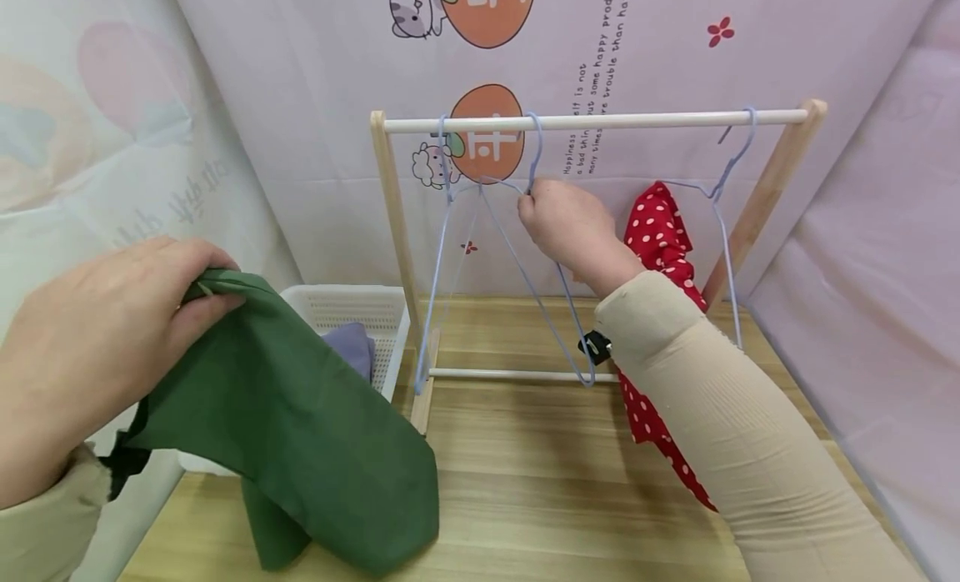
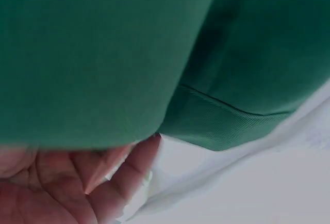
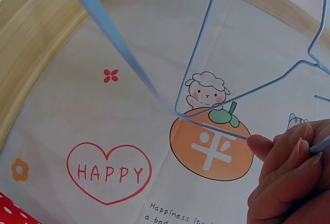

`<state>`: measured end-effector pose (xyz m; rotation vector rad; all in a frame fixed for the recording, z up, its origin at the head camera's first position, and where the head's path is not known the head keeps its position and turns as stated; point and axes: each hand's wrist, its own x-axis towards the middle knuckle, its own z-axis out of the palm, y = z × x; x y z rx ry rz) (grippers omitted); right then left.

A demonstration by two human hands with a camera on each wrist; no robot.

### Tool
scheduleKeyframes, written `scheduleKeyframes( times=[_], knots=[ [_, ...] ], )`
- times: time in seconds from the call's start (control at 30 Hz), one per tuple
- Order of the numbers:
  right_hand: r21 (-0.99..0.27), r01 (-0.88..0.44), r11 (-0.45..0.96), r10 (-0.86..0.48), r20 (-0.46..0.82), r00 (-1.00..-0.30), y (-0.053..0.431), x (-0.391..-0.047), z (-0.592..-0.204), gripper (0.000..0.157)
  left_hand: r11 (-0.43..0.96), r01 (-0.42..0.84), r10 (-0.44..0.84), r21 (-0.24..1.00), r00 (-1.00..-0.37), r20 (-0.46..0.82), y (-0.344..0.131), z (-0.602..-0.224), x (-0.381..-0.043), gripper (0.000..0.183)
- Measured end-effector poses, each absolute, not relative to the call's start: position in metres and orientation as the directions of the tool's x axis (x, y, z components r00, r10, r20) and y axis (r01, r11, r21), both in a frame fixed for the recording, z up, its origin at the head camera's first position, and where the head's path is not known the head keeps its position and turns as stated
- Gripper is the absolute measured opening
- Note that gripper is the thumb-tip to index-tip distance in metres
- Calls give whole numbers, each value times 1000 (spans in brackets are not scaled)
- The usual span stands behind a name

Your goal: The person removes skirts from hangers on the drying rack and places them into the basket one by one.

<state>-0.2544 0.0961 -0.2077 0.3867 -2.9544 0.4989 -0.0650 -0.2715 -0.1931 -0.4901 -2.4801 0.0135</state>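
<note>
My left hand point(image 1: 112, 332) pinches the edge of a piece of green cloth point(image 1: 322, 432) between thumb and fingers. The cloth hangs in folds over the front left of the table and fills most of the left wrist view. My right hand point(image 1: 570, 223) grips a light blue hanger point(image 1: 537, 144) just below its hook, which is over the white rail point(image 1: 645, 120). The right wrist view shows curled fingers point(image 3: 278, 182) around the hanger's blue wire point(image 3: 121, 56). Another blue hanger point(image 1: 428, 315) hangs bare to the left.
A red polka-dot garment point(image 1: 652, 223) hangs on a hanger point(image 1: 723, 190) at the right, partly behind my right forearm. The rack's wooden posts point(image 1: 393, 198) stand on a wooden table point(image 1: 525, 490). A white basket point(image 1: 390, 303) holding purple cloth point(image 1: 351, 347) is at the left.
</note>
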Motion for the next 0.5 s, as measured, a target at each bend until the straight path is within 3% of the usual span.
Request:
scheduleKeyframes(
  times=[0.07,0.3,0.5],
  knots=[
    [-309,-269,912,-230,158,-960,96,-254,-208,39,952,295,290,-83,-783,551,-272,-194,-63,32],
    [-316,-268,910,-228,159,-961,96,-254,-208,39,960,272,159,72,-736,659,-266,-198,-63,41],
    [-313,-283,906,-241,168,-956,95,-254,-209,39,945,225,12,238,-749,662,-260,-206,-61,44]
  ],
)
